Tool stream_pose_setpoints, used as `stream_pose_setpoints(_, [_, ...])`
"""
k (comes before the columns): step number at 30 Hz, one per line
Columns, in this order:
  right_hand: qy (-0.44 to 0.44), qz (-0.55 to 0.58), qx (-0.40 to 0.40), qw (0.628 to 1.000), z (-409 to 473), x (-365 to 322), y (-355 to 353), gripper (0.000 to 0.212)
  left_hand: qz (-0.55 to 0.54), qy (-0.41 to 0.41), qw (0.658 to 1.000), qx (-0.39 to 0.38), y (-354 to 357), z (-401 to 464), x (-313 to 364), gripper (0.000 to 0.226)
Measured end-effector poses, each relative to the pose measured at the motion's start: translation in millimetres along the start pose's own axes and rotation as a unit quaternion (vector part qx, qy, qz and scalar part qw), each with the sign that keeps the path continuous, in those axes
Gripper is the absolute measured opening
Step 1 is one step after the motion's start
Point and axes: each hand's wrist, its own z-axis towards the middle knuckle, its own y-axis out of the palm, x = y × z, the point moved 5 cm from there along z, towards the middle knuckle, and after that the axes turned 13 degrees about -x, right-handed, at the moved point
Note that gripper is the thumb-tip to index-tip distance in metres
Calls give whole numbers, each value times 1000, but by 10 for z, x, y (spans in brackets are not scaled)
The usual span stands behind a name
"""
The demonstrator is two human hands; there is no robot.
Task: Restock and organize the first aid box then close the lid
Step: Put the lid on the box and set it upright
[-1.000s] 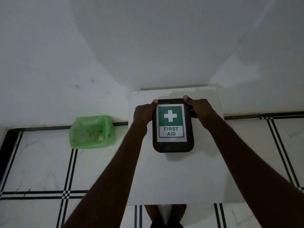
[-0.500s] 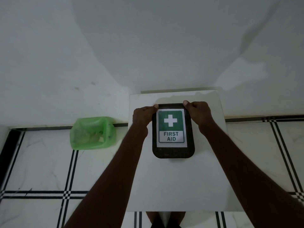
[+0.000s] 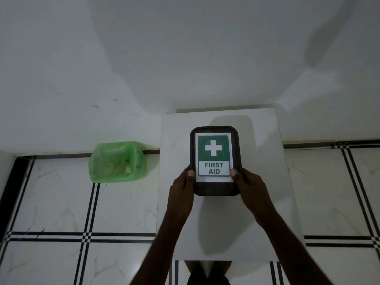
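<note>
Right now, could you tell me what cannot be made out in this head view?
- First aid box contents: hidden by its closed lid.
- Green bin contents: blurred behind the translucent liner.
- Fingers of the left hand and right hand: hidden beside the box.

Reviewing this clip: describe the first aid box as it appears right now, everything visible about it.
The first aid box is a dark, rounded-corner rectangular case, lid shut, lying flat on a white table. Its top carries a white label with a green panel, white cross and "FIRST AID". The left hand and right hand grip its near corners, thumbs on the lid.
</note>
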Motion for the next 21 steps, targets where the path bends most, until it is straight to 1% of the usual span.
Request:
stream_pose_setpoints(3, [-5, 8, 26, 1000, 21, -7, 24, 36, 46, 2, 998, 41, 46, 13, 63, 40])
stream_pose_setpoints(5, [-4, 34, 21, 999, 9, 3, 34, 35, 40, 2, 998, 50, 50, -6, 81, 40])
stream_pose_setpoints(9, [-20, 38, 42, 998, 42, -9, -32, 34, -41, -4, 998, 37, 44, 41, 85, 40])
stream_pose_setpoints(11, [-37, 59, 41, 997, 109, -51, -51, 33, -61, -12, 998, 30, 91, 119, 94, 40])
stream_pose_setpoints(14, [-32, 91, 36, 995, 229, -46, -82, 32, -68, -15, 997, 22, 233, 215, 117, 39])
stream_pose_setpoints(18, [-24, 87, 44, 995, 290, -14, -298, 33, -65, -5, 998, 0, 426, 291, 198, 41])
stream_pose_setpoints(21, [-24, 82, 31, 996, 313, -3, -437, 34, -69, -9, 998, -1, 540, 374, 214, 41])
